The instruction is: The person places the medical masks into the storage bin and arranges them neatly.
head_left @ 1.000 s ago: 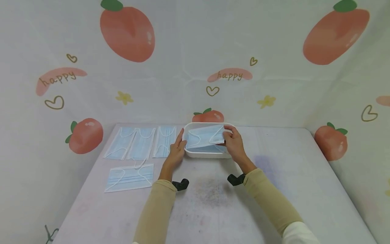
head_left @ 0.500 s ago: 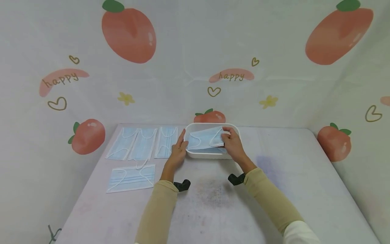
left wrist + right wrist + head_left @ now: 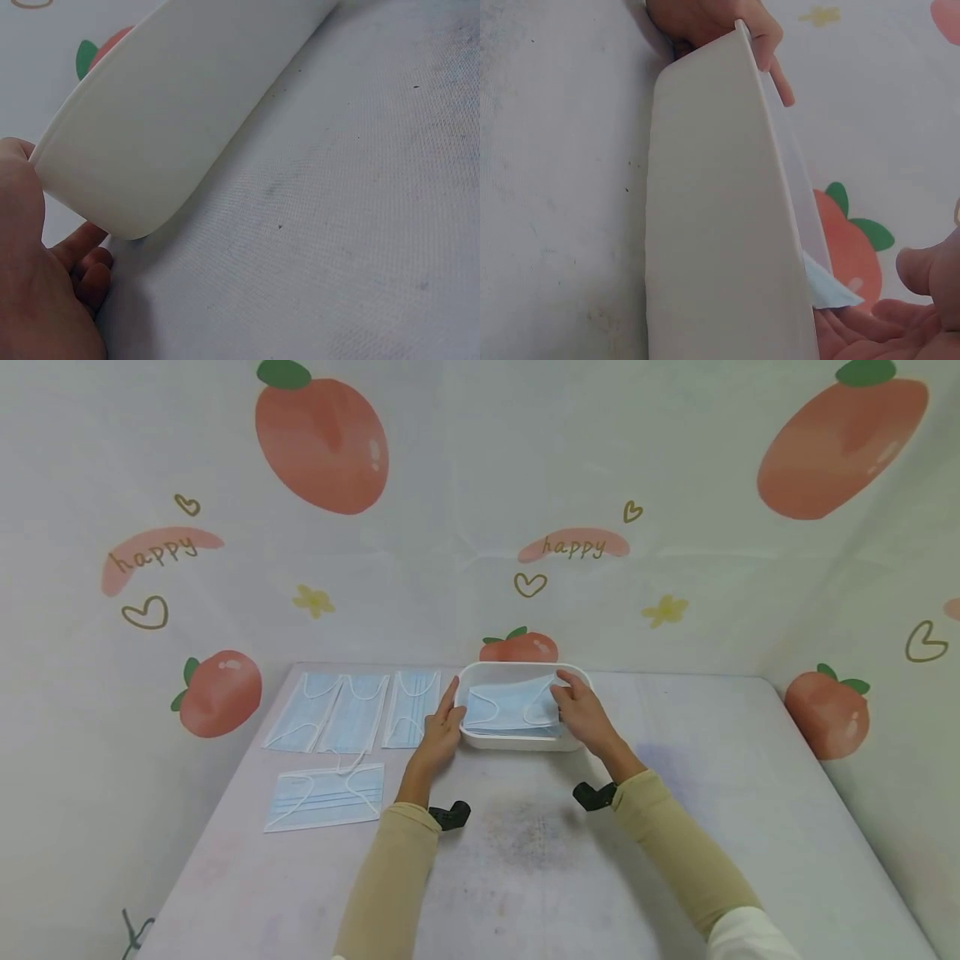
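Spanning the pale table [image 3: 517, 877] on the near side of a white tray [image 3: 517, 744], a person's left sleeve [image 3: 390, 877] and right sleeve [image 3: 686, 852], both tan, led toward its two ends. A black left wrist piece [image 3: 452, 815] and a black right wrist piece [image 3: 592, 796] showed at the cuffs, also nearer than the tray. A single mask [image 3: 326, 795], pale blue with white ear loops, lay crosswise to the left of the tray and nearer than its front wall.

At the tray's left end, the left hand [image 3: 437, 739] gripped it, the thumb at the rim and the fingers bent low against the outside. At the right end, the right hand [image 3: 588, 718] was parted, its thumb well clear of its loosely extended fingers and with no grip on anything. A corner of the top mask [image 3: 512, 703] lay over those fingers; whether they touched could not be told. That mask lay lengthwise inside the tray, loops uppermost, with the edge of a lower mask [image 3: 510, 732] showing beneath.

Left of the tray, three more masks stretched lengthwise away from the viewer: the nearest-to-tray mask [image 3: 412, 710], then the middle mask [image 3: 356, 714] and the outermost mask [image 3: 303, 714]. Behind the tray hung a white backdrop [image 3: 442, 585] printed with red fruit [image 3: 322, 447] and the word "happy."
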`<state>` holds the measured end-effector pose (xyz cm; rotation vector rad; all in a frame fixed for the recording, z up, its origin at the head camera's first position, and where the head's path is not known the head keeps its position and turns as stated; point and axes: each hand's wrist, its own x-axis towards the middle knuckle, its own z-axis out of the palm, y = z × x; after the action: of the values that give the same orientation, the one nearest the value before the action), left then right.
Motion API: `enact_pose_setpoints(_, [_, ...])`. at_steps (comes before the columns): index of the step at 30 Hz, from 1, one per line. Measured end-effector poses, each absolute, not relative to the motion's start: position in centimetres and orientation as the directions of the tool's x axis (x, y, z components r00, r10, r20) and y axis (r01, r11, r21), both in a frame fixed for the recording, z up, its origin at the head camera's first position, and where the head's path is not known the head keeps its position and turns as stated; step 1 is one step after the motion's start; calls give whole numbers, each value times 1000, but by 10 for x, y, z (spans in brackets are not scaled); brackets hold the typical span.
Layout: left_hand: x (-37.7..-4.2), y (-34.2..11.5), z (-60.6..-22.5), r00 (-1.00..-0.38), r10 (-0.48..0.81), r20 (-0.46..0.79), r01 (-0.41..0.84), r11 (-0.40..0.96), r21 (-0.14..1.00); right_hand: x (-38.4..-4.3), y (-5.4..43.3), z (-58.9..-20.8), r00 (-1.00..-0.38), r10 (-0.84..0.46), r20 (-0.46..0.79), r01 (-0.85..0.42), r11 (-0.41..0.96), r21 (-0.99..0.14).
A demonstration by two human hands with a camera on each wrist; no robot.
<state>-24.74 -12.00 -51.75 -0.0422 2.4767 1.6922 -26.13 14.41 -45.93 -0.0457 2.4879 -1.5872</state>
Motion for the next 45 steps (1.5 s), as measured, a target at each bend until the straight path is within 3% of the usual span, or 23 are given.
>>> enact_pose_setpoints(10, [-247,-120,-517,-990,58,-126,-96,369,925,-263,152,-457,-979,-130,-159,103,359,-928])
enact_pose_setpoints(17, [-248,-121,-519,-990,56,-132,-102,373,922,-262,156,-459,-977,-155,-144,58,455,-888])
enact_pose_setpoints(30, [-248,-121,-519,-989,61,-137,-103,386,917,-249,164,-455,-956,-291,50,-253,720,-647])
enact_pose_setpoints(39, [-248,-121,-517,-989,59,-133,-100,383,918,-237,178,-463,-951,-287,114,-306,829,-467])
enact_pose_setpoints(45, [-247,-120,-516,-990,54,-133,-102,385,917,-236,194,-470,-966,-259,18,-222,787,-576])
